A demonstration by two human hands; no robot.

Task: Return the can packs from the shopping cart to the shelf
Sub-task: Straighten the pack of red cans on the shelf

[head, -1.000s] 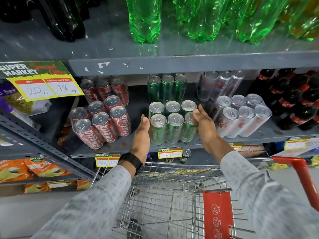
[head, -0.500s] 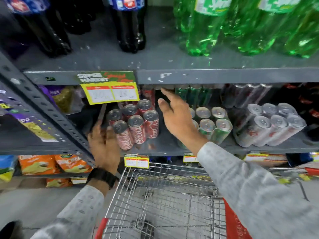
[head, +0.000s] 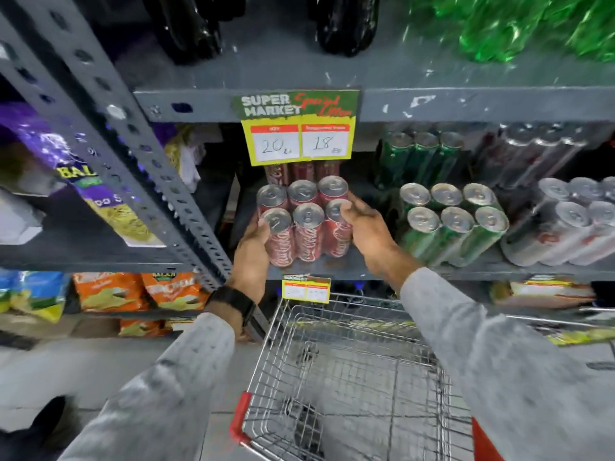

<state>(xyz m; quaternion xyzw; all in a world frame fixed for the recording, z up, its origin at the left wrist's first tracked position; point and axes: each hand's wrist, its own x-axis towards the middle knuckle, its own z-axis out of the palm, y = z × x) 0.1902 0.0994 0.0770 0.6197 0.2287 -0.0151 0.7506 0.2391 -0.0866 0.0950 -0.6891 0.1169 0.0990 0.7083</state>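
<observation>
Both hands (head: 253, 251) around red, seemingly Coca-Cola pack (head: 304, 221), under "SUPER MARKET" tag (head: 297, 128).

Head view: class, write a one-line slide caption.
Both hands, left and right, grip a red six-can pack on the grey metal shelf above an empty wire cart.

Both hands clasp the red can pack (head: 304, 224) standing on the grey shelf (head: 349, 267): left hand (head: 253, 247) at its 8 o'clock side, right hand (head: 367, 232) at 3 o'clock. A green can pack (head: 452, 224) sits near, toward 3 o'clock. The shopping cart (head: 346, 377) stands at 6 o'clock.
</observation>
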